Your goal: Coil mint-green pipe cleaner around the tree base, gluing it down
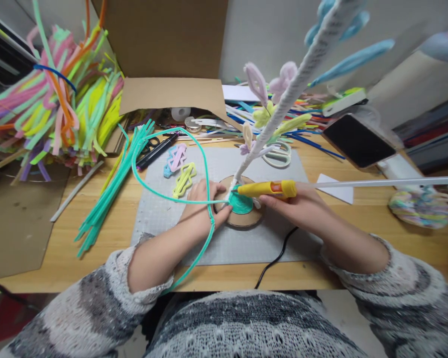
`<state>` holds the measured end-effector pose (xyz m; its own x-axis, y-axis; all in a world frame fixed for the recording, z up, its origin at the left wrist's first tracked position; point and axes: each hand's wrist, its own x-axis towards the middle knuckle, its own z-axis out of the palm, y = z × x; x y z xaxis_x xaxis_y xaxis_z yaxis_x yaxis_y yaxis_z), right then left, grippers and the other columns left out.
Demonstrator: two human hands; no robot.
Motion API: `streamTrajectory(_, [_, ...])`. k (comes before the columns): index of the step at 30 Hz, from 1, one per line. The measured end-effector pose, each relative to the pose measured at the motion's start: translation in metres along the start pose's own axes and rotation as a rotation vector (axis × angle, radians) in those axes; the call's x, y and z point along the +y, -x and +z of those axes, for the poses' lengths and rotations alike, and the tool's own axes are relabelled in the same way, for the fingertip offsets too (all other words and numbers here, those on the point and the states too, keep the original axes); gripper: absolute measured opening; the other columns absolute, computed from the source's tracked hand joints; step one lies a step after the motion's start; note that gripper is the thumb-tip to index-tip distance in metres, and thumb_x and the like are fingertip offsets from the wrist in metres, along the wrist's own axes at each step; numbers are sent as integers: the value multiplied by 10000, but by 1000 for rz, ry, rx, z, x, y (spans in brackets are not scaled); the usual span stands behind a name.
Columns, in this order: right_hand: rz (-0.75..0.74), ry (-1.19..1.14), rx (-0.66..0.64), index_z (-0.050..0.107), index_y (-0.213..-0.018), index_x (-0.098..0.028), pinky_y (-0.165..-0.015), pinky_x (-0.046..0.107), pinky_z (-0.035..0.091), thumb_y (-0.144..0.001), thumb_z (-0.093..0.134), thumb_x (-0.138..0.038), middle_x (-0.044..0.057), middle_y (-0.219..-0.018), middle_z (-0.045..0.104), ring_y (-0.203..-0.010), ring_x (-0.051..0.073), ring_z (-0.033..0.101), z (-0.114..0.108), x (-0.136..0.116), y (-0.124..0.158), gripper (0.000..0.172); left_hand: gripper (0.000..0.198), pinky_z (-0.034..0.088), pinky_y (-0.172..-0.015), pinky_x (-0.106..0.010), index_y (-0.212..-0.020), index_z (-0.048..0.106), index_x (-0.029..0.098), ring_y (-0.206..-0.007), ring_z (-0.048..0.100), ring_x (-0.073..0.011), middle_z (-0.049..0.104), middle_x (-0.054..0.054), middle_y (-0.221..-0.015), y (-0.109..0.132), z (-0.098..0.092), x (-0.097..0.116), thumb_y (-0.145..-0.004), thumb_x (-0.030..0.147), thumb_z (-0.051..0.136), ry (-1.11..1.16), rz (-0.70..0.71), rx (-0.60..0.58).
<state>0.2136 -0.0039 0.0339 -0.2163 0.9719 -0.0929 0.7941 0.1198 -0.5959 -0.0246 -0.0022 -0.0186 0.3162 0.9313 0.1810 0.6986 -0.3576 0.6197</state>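
My right hand [296,204] is closed round a yellow glue gun [263,189], a long clear glue stick [381,182] sticking out of its back. The nozzle points at the foot of a white-wrapped stem [271,127]. This stem rises at a slant from a round cardboard base [242,222], whose middle carries a coiled patch of teal pipe cleaner [242,204]. At the left side of the base, my left hand [207,199] pinches the teal pipe cleaner strand [171,200]. That strand loops out over my wrist. Pastel pipe-cleaner flowers [281,82] branch off the stem.
Under the base lies a grey cutting mat [160,219], with zigzag pastel pieces [184,180] on it. Loose teal pipe cleaners [114,194] and a large multicoloured bundle [48,107] are at left. Scissors [278,155], a phone [358,140] and a black cable [278,256] lie around.
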Motion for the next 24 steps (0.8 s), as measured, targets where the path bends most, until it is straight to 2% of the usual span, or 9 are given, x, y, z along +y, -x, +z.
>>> streamTrajectory(5, [6,9,57,746,-1010,-306,-783,445,564,-820,588,-535,37,-948,754,-910,292,692,4,4,-2,337,382,454,-854,-433,-1096,568,208,-983,532,-265,556,-73,-1013,0,0,0,-761,378,640,-2,-13,-12])
streamTrajectory(11, [86,15,31,755,-927,-282,-735,440,573,-809,591,-556,44,-887,756,-860,294,698,4,5,-3,341,373,454,-867,-430,-1080,565,221,-986,534,-264,562,-64,-1004,-1,0,1,-756,388,643,-13,-16,-8])
streamTrajectory(20, [71,-43,60,752,-945,-268,-730,402,568,-805,607,-500,42,-903,755,-843,266,695,3,0,-7,307,385,456,-854,-429,-1100,572,209,-982,541,-268,568,-70,-1001,0,0,0,-766,386,643,-15,-10,-7])
streamTrajectory(24, [87,3,53,753,-921,-266,-689,386,555,-796,611,-496,34,-893,757,-834,267,691,-3,0,-9,298,374,454,-856,-429,-1087,572,204,-979,544,-264,572,-72,-1009,0,1,2,-758,360,655,-7,-10,8])
